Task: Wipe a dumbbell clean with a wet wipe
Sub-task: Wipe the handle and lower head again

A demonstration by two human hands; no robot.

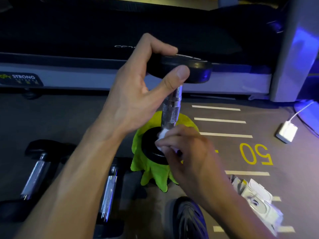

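Dumbbell (170,107) stands on end at frame centre, long axis near vertical, lower head on green cloth (151,169). Left hand (138,94) grips the upper head, steadying. Right hand (188,156) pinches wet wipe (162,135) against the handle's base, nearer the lower head.

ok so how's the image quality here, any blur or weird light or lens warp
Head view: dim room with a blue-purple cast strongest at right; right hand and wet wipe smeared by motion blur; left hand sharper; glare on the dumbbell chrome handle; wide-angle bending bows the treadmill edge.
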